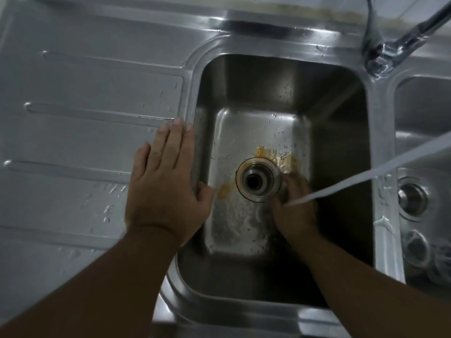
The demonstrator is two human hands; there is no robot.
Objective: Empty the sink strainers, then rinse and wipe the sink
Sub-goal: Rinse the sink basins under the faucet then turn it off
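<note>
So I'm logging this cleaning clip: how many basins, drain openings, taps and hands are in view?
Stainless steel sink basins: 2, middle one and right one
Round metal drain openings: 2, middle, right
Chrome taps: 1
Bare hands: 2, left hand flat on the rim, right hand beside the middle drain
Total: 7

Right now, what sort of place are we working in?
Most likely a kitchen: a steel double sink with a ribbed draining board, a swivel tap, and yellowish food residue beside the drain.
</note>
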